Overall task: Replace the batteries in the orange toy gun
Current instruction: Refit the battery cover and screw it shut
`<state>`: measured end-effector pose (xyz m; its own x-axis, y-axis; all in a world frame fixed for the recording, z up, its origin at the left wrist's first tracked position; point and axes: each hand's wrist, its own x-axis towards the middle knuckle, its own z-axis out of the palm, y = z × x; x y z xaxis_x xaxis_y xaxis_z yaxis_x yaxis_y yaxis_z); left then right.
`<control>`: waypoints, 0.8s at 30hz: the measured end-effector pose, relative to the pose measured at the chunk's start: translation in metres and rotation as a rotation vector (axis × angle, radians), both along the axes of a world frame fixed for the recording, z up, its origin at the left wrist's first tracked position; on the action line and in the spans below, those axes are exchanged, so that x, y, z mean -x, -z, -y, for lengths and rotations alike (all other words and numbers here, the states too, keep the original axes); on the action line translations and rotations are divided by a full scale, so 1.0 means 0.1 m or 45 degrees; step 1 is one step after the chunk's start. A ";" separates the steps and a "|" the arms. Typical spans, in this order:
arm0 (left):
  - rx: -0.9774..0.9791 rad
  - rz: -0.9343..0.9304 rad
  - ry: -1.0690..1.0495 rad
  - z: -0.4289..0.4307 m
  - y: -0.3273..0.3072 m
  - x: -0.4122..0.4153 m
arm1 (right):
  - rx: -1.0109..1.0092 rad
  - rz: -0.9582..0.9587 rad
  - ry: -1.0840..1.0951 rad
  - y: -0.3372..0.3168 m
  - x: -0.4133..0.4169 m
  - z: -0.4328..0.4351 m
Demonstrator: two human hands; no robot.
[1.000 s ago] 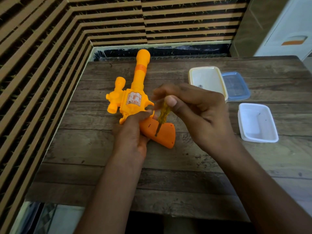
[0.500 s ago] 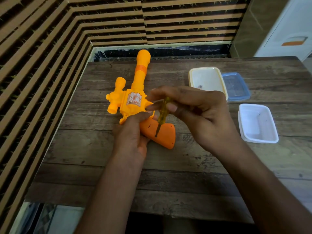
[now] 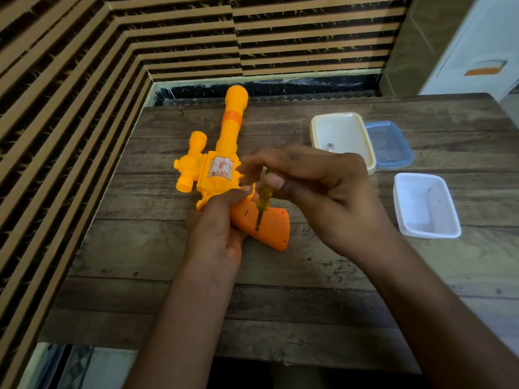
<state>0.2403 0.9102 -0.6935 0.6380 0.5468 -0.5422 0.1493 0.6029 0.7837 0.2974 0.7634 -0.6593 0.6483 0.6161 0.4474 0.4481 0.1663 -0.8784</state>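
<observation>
Yellow-orange toy gun (image 3: 224, 164) lying flat, darker orange grip (image 3: 269, 228)

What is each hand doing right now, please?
Left hand: grips the orange toy gun near its handle.
Right hand: pinches the screwdriver, tip on the gun's handle.

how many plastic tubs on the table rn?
3. A cream-rimmed tub at the far right, a blue tub right beside it, and a white tub nearer and apart. The right hand covers the cream-rimmed tub's near corner, so something small could be hidden.
</observation>
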 end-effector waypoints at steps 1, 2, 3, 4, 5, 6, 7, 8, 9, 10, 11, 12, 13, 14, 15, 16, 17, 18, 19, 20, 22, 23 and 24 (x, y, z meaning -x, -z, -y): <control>0.000 -0.014 0.001 0.00 0.00 -0.01 | 0.007 -0.042 -0.028 0.00 0.00 0.01; 0.000 -0.015 0.004 0.00 -0.01 -0.01 | 0.011 -0.060 -0.037 -0.01 0.00 0.02; -0.001 -0.004 0.008 0.00 -0.01 -0.01 | 0.013 -0.053 -0.028 -0.01 0.01 0.01; -0.007 0.017 0.014 0.00 -0.01 -0.01 | 0.018 -0.025 -0.009 -0.02 0.01 0.00; -0.017 0.034 0.021 0.01 -0.01 -0.01 | 0.025 0.007 0.013 -0.02 0.00 -0.01; -0.021 0.049 0.026 0.01 -0.01 0.00 | 0.031 0.035 0.033 -0.02 0.00 -0.03; -0.018 0.064 0.027 0.02 -0.02 0.00 | 0.035 0.064 0.052 -0.02 -0.01 -0.04; -0.006 0.083 0.032 0.03 -0.03 0.01 | 0.041 0.104 0.070 -0.02 -0.01 -0.05; -0.003 0.097 0.034 0.03 -0.03 0.02 | 0.050 0.152 0.086 -0.02 -0.01 -0.06; -0.006 0.110 0.040 0.04 -0.04 0.02 | 0.058 0.197 0.096 -0.02 -0.01 -0.07; -0.015 0.119 0.041 0.03 -0.04 0.03 | 0.060 0.231 0.098 -0.02 0.00 -0.07; -0.024 0.119 0.039 0.03 -0.04 0.03 | 0.055 0.243 0.092 -0.02 0.00 -0.07; -0.024 0.121 0.028 0.03 -0.04 0.03 | 0.043 0.239 0.074 -0.02 0.01 -0.07; -0.012 0.114 0.016 0.02 -0.04 0.03 | 0.028 0.228 0.056 -0.02 0.02 -0.06; 0.001 0.107 0.005 0.02 -0.03 0.02 | 0.015 0.220 0.047 -0.02 0.02 -0.06; 0.017 0.087 -0.011 0.01 -0.02 0.01 | 0.007 0.215 0.052 -0.02 0.02 -0.05; 0.030 0.062 -0.028 0.01 -0.02 0.01 | 0.004 0.215 0.064 -0.02 0.01 -0.04; 0.040 0.050 -0.029 0.02 -0.02 0.00 | 0.002 0.214 0.074 -0.02 0.01 -0.04; 0.040 0.042 -0.030 0.02 -0.02 0.00 | 0.001 0.213 0.079 -0.02 0.00 -0.04; 0.034 0.042 -0.033 0.02 -0.02 0.00 | 0.002 0.217 0.083 -0.02 0.00 -0.04; 0.019 0.054 -0.031 0.01 -0.01 0.01 | 0.016 0.253 0.123 -0.02 0.01 -0.06; 0.013 0.058 -0.030 0.01 -0.01 0.02 | 0.023 0.274 0.152 -0.02 0.01 -0.06; 0.007 0.051 -0.035 0.01 -0.01 0.03 | 0.030 0.289 0.182 -0.02 0.01 -0.07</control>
